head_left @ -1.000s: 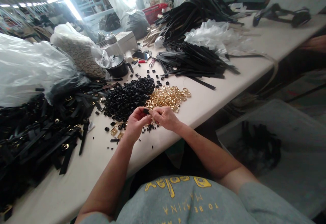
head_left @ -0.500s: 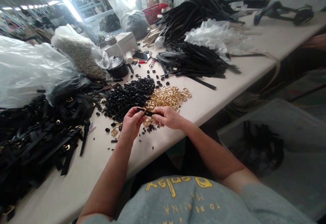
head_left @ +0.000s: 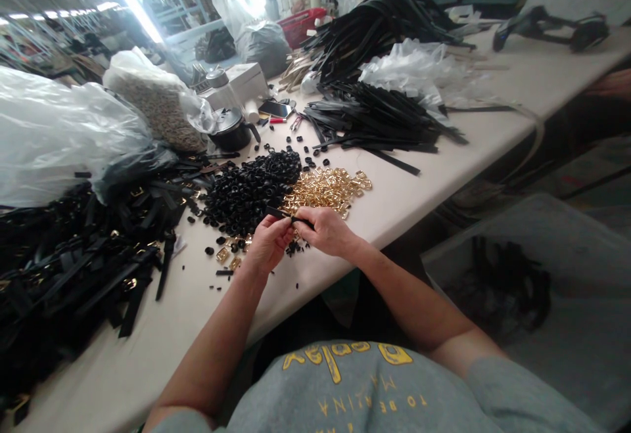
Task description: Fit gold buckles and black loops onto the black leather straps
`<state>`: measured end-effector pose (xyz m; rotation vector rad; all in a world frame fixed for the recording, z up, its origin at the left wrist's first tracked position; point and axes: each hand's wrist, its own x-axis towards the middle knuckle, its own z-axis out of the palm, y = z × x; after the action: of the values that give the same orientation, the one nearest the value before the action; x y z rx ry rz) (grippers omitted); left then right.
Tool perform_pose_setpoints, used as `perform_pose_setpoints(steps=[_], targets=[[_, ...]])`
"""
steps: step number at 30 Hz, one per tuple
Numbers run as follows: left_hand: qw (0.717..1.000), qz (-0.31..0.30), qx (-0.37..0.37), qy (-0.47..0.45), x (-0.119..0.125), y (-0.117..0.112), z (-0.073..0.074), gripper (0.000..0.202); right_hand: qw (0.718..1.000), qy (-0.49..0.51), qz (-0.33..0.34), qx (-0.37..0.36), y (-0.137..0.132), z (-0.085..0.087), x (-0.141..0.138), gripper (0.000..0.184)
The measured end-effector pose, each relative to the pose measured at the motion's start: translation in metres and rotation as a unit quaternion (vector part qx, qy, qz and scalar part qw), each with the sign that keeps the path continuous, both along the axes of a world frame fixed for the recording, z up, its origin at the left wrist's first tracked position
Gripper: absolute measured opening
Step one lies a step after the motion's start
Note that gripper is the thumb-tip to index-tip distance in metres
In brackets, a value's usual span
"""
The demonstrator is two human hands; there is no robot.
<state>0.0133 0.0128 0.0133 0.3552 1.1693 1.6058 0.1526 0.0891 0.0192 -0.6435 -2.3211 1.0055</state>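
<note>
1. The left hand [head_left: 269,246] and right hand [head_left: 329,229] are close together over the near edge of the tabletop [head_left: 409,200]. The fingertips of both are pinched on one short black strap [head_left: 282,213].
2. The strap is held clear of the tabletop, spanning the gap between the two hands.
3. The rings [head_left: 251,188] (black) and buckles [head_left: 329,187] (gold) lie in two touching piles just beyond the hands. Both piles are large.
4. The bare straps [head_left: 379,117] are stacked toward the far edge.
5. The fitted straps [head_left: 73,269], showing gold hardware, are heaped at the left end.
6. Progress, as a judgement: the left heap suggests many pieces are done. The loose piles and bare straps suggest much is left.
</note>
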Motion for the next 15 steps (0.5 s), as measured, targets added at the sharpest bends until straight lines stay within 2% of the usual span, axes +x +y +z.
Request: perform_pose_setpoints(steps=[6,12,15], targets=[[1.000,0.012,0.000,0.017,-0.001,-0.001,0.001,0.032,1.000,-0.012,-0.005,0.015,0.000,0.001,0.000,0.015],[0.976,0.058,0.015,0.210,-0.013,-0.006,-0.003,0.028,0.996,-0.067,-0.012,0.058,-0.001,0.003,-0.001,0.016],[0.983,0.018,0.016,0.180,-0.020,-0.008,-0.006,0.029,0.993,-0.088,-0.006,0.079,0.000,0.003,0.000,0.017]])
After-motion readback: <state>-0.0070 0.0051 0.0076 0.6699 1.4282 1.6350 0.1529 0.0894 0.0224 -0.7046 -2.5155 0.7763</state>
